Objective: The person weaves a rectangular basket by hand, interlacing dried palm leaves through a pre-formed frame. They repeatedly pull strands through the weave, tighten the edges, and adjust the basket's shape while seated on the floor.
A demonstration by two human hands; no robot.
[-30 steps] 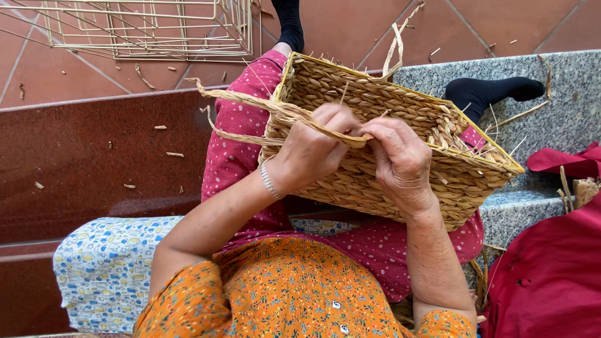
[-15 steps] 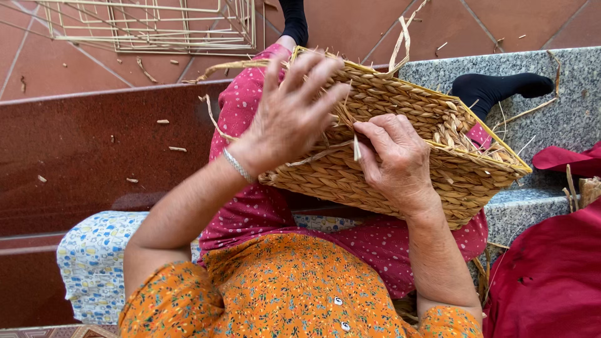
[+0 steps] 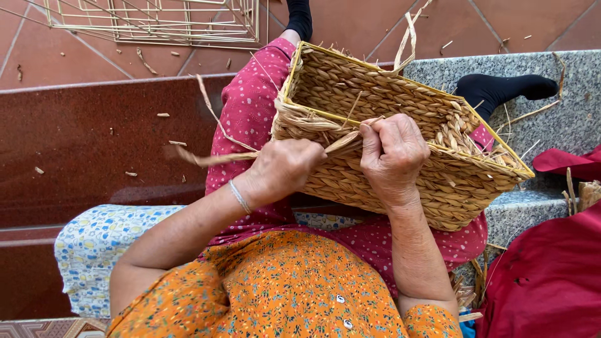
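Observation:
A rectangular woven straw basket [image 3: 400,106] rests tilted on my lap, its open side facing away. My left hand [image 3: 285,169] is closed around a flat straw strand [image 3: 219,156] and holds it against the basket's near wall, the loose end trailing left. My right hand [image 3: 393,153] presses on the same wall, fingers pinching the strand where it enters the weave. Loose strand ends stick up from the far rim.
A wire frame [image 3: 156,22] lies on the tiled floor at the top left. A red stone step [image 3: 94,144] has straw scraps on it. Grey stone ledge [image 3: 563,94] at right, red cloth [image 3: 551,275] at lower right, a patterned cushion [image 3: 87,250] under me.
My left hand opened and lifted off the rim, then came down and closed on the strand, pulling it left. The right hand stayed on the basket wall.

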